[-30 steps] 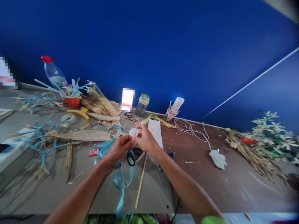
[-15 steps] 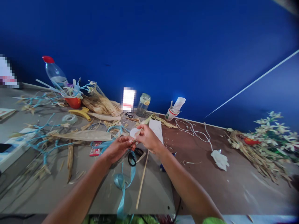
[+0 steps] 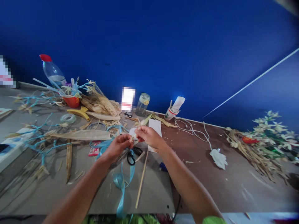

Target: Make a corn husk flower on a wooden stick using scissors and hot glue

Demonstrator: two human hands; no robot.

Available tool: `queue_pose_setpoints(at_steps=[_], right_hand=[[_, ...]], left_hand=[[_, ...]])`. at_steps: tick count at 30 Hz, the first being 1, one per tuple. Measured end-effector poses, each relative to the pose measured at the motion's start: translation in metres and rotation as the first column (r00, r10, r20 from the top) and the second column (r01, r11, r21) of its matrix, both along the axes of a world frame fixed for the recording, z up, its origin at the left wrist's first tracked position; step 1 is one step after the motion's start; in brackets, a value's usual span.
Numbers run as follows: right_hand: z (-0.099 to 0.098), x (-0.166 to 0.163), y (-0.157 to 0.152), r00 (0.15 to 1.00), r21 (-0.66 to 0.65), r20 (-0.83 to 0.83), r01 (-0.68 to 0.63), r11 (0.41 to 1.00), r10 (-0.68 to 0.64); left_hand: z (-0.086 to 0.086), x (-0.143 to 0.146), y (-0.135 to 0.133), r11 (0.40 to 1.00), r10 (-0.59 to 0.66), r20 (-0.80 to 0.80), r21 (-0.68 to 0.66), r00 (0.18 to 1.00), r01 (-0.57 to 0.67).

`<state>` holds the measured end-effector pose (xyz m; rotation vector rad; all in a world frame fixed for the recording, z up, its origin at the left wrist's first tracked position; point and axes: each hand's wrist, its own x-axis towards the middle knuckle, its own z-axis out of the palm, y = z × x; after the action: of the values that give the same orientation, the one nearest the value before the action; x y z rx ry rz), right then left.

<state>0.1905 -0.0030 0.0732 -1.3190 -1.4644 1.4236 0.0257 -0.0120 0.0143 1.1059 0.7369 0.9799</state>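
My left hand [image 3: 119,147] is closed in a pinch, with a small pale piece [image 3: 132,138] at its fingertips; its kind is too small to make out. Close beside it, the fingers of my right hand [image 3: 148,137] are pinched together, and what they hold is hidden. Behind the fingertips lies a round white thing [image 3: 132,132], partly covered. Black-handled scissors [image 3: 131,158] rest on the table just below the hands. Blue ribbon [image 3: 120,180] trails in loops toward the front edge. A thin pale stick [image 3: 141,182] lies to its right.
Dried husks [image 3: 100,104], a long pale leaf [image 3: 81,134] and blue-wrapped stems [image 3: 44,152] cover the left side. A yellow tool [image 3: 79,113], a red cup [image 3: 71,101] and a bottle [image 3: 52,70] stand or lie behind. White cable [image 3: 193,129] and a dried-flower bunch [image 3: 259,152] are right.
My hands have drawn slightly apart at the fingertips, and the right hand has turned a little. The scissors, ribbon and stick stay where they were on the table.
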Motion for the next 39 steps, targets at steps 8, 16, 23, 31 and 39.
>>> queue_pose_setpoints(at_steps=[8,16,23,31,39], right_hand=[[-0.012,-0.011,0.005,0.994,-0.217,-0.057,0.075,0.973,-0.089],[-0.02,-0.01,0.005,0.973,-0.364,-0.197,0.04,0.931,-0.119],[-0.023,-0.009,0.005,0.952,-0.399,-0.273,0.018,0.917,-0.137],[-0.026,-0.007,0.008,0.934,-0.393,-0.326,0.01,0.92,-0.149],[-0.021,-0.003,0.011,0.913,-0.368,-0.353,0.065,0.928,-0.204]], left_hand=[[0.006,0.004,-0.002,0.994,0.058,-0.075,0.093,0.995,-0.051],[-0.001,0.004,-0.002,0.984,0.108,-0.096,0.151,0.989,-0.093],[0.0,0.005,-0.002,0.986,0.119,-0.084,0.123,0.989,-0.108],[0.011,0.004,-0.003,0.996,0.075,-0.073,0.053,0.995,-0.071],[0.013,0.002,-0.003,0.995,0.057,-0.104,0.085,0.993,-0.049]])
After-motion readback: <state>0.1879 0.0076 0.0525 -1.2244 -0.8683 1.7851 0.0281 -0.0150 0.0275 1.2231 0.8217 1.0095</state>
